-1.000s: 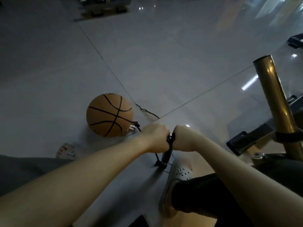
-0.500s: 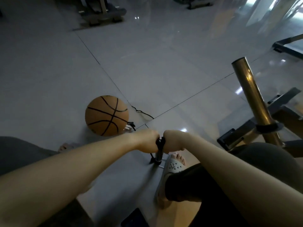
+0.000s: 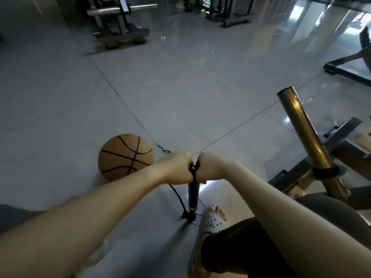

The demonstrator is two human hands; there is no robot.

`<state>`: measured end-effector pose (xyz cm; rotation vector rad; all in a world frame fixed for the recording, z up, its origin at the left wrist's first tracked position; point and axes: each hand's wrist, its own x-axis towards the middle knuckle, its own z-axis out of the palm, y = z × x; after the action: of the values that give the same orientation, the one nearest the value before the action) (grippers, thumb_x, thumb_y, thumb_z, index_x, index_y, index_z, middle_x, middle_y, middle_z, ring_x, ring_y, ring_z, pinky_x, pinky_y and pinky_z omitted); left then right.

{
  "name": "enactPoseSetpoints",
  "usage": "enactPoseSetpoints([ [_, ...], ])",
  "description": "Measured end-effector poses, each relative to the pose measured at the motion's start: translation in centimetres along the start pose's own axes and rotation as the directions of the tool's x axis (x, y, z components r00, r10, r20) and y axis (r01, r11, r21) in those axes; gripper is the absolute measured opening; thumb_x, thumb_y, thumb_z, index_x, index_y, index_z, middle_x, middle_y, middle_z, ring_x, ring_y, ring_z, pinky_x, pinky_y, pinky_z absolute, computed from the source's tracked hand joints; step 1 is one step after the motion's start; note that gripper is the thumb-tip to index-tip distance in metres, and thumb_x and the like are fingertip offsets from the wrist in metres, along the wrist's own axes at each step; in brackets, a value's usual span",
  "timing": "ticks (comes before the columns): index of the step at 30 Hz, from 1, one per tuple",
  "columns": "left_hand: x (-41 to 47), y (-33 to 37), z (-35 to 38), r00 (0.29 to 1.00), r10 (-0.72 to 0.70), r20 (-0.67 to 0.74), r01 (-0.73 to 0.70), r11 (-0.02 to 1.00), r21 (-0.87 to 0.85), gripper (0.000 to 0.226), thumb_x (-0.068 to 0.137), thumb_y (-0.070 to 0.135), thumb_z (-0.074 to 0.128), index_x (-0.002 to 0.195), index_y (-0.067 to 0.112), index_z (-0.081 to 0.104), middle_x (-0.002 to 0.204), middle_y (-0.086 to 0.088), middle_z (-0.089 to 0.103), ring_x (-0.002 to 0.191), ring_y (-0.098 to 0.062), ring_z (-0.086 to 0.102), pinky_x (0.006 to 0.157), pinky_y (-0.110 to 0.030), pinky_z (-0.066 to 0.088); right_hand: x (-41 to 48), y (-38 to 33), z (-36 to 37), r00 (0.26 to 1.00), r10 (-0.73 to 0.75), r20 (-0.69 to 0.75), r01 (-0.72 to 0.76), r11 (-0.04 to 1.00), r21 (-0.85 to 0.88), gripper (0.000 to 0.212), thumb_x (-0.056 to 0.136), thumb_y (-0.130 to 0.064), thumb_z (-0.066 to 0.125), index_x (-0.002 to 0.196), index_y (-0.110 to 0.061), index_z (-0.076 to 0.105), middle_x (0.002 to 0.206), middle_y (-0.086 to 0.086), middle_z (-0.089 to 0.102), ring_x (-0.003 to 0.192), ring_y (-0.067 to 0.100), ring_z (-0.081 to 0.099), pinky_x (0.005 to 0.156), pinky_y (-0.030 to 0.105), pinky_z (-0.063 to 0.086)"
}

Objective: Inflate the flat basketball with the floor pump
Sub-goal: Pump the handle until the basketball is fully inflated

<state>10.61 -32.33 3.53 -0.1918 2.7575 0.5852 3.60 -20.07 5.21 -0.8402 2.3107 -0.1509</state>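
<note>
pumping stroke in hand

the basketball (image 3: 125, 157) sits on the floor at ten o'clock from the floor pump (image 3: 193, 195). the left hand (image 3: 176, 170) and right hand (image 3: 208, 169) curl tight round its handle. next move, likely: a straight, steady push down.

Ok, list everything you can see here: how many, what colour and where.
basketball: one, orange with black lines, on the floor left of the pump
floor pump: one, black, upright on the floor
hose: one, black, curving up from the pump base
metal tube: one, brass-coloured, leaning at the right
gym frames: at least two, dark and silver, at the far end of the floor
floor: glossy grey tiles
sandal: one clearly seen, pale grey, on the foot beside the pump base
left hand: grips the left side of the pump handle
right hand: grips the right side of the pump handle
</note>
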Motion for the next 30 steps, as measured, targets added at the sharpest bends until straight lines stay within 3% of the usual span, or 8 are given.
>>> enactPoseSetpoints([
  [4, 1.1, -1.1, 4.6, 0.999, 0.014, 0.029, -0.015, 0.999, 0.029, 0.013, 0.076, 0.026, 0.062, 0.068, 0.016, 0.059, 0.065, -0.001, 0.062, 0.063, -0.024, 0.061, 0.047, -0.026, 0.034, 2.1, 1.8, 3.8, 1.0, 0.015, 0.017, -0.014, 0.999, -0.03, 0.011, 0.068, -0.012, 0.06, 0.059, -0.012, 0.055, 0.054, 0.002, 0.052, 0.048, 0.019, 0.046, 0.046, 0.024, 0.037],
  [11, -0.7, -0.2, 7.9, 0.996, -0.014, 0.091, 0.006, 0.996, 0.088, 0.008, 0.072, 0.023, 0.058, 0.068, 0.017, 0.054, 0.067, 0.001, 0.057, 0.066, -0.026, 0.057, 0.046, -0.026, 0.029, 0.6, 2.7, 7.5, 0.999, 0.035, 0.012, -0.032, 0.986, -0.163, 0.017, 0.076, -0.025, 0.058, 0.066, -0.017, 0.047, 0.064, 0.0, 0.052, 0.06, 0.021, 0.052, 0.058, 0.029, 0.047],
  [16, -3.8, 0.0, 7.2, 0.986, -0.006, 0.166, -0.01, 0.996, 0.092, 0.009, 0.077, 0.024, 0.057, 0.075, 0.015, 0.059, 0.077, -0.006, 0.066, 0.075, -0.03, 0.063, 0.05, -0.028, 0.035, -2.8, 0.6, 8.7, 1.0, 0.031, -0.006, -0.031, 0.983, -0.179, 0.011, 0.083, -0.025, 0.056, 0.079, -0.015, 0.051, 0.082, 0.004, 0.06, 0.075, 0.027, 0.056, 0.067, 0.029, 0.046],
  [18, -5.6, 0.0, 6.1, 0.969, 0.007, 0.246, -0.028, 0.996, 0.081, 0.008, 0.081, 0.019, 0.057, 0.084, 0.014, 0.063, 0.083, -0.007, 0.067, 0.079, -0.028, 0.065, 0.055, -0.03, 0.043, -4.0, -0.6, 8.8, 0.998, 0.014, 0.057, -0.004, 0.984, -0.176, 0.019, 0.085, -0.023, 0.059, 0.072, -0.013, 0.05, 0.074, 0.005, 0.056, 0.073, 0.027, 0.055, 0.064, 0.029, 0.044],
  [21, -6.9, 0.7, 2.8, 0.966, 0.013, 0.257, -0.024, 0.999, 0.038, 0.01, 0.081, 0.014, 0.062, 0.09, 0.012, 0.066, 0.081, -0.004, 0.066, 0.068, -0.019, 0.06, 0.056, -0.031, 0.044, -5.7, -2.3, 6.1, 0.997, 0.003, 0.074, 0.01, 0.984, -0.177, 0.023, 0.08, -0.017, 0.064, 0.062, -0.012, 0.05, 0.059, 0.003, 0.051, 0.055, 0.024, 0.051, 0.052, 0.026, 0.042],
  [25, -6.2, 2.3, -4.1, 0.976, 0.051, 0.21, -0.045, 0.998, -0.033, 0.007, 0.08, 0.01, 0.072, 0.085, 0.012, 0.068, 0.066, 0.002, 0.059, 0.05, -0.006, 0.052, 0.05, -0.024, 0.039, -7.6, -3.4, -1.3, 0.998, -0.042, 0.046, 0.045, 0.998, -0.053, 0.013, 0.079, -0.012, 0.062, 0.068, -0.006, 0.058, 0.056, 0.005, 0.05, 0.044, 0.019, 0.043, 0.042, 0.023, 0.036],
  [28, -4.8, 2.8, -7.5, 0.986, 0.066, 0.152, -0.063, 0.998, -0.024, 0.009, 0.078, 0.011, 0.074, 0.084, 0.014, 0.069, 0.068, 0.002, 0.058, 0.058, -0.011, 0.052, 0.054, -0.025, 0.039, -7.0, -3.4, -4.5, 0.999, -0.038, -0.008, 0.038, 0.999, 0.01, 0.01, 0.072, -0.009, 0.065, 0.069, -0.005, 0.057, 0.059, 0.007, 0.051, 0.045, 0.021, 0.043, 0.045, 0.025, 0.037],
  [30, -3.3, 2.3, -6.9, 0.983, 0.062, 0.173, -0.058, 0.998, -0.03, 0.009, 0.076, 0.012, 0.074, 0.083, 0.014, 0.069, 0.07, 0.001, 0.06, 0.062, -0.014, 0.055, 0.055, -0.029, 0.042, -5.6, -3.1, -4.5, 0.999, -0.004, 0.033, 0.003, 1.0, 0.011, 0.008, 0.072, -0.009, 0.065, 0.071, -0.004, 0.058, 0.059, 0.007, 0.052, 0.045, 0.021, 0.043, 0.046, 0.024, 0.038],
])
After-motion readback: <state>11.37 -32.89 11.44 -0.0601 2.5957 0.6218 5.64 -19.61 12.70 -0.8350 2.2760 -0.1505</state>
